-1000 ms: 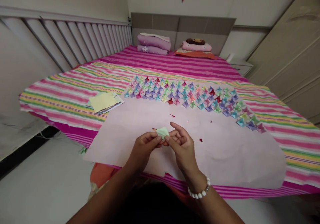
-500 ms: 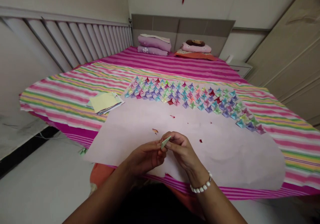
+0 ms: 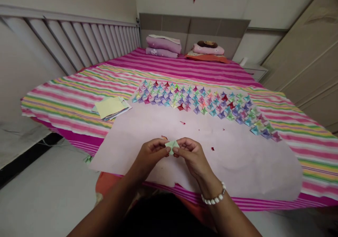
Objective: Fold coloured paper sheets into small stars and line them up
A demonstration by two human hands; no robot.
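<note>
A small folded piece of pale green paper point(image 3: 172, 145) is pinched between my two hands above the near part of a large pale pink sheet point(image 3: 237, 166). My left hand point(image 3: 151, 156) grips its left side, thumb in front. On the right side, my right hand point(image 3: 191, 155) holds it with thumb and fingers; a white bead bracelet circles that wrist. Creases show on the paper's face, and the fingers behind it are partly hidden. Farther off, rows of folded paper pieces point(image 3: 188, 98) in many colours stand along the sheet's far edge.
A stack of square papers point(image 3: 111, 108), pale yellow on top, lies left of the sheet on the striped bedspread point(image 3: 66, 96). Small red scraps point(image 3: 212, 148) dot the sheet. Folded purple bedding point(image 3: 163, 46) rests by the headboard point(image 3: 174, 25). A white railing point(image 3: 79, 39) runs along the left.
The green paper was seen nearly edge-on and narrow; now its broad face is turned toward me. My left hand has risen slightly and turned, its thumb now on the paper's front.
</note>
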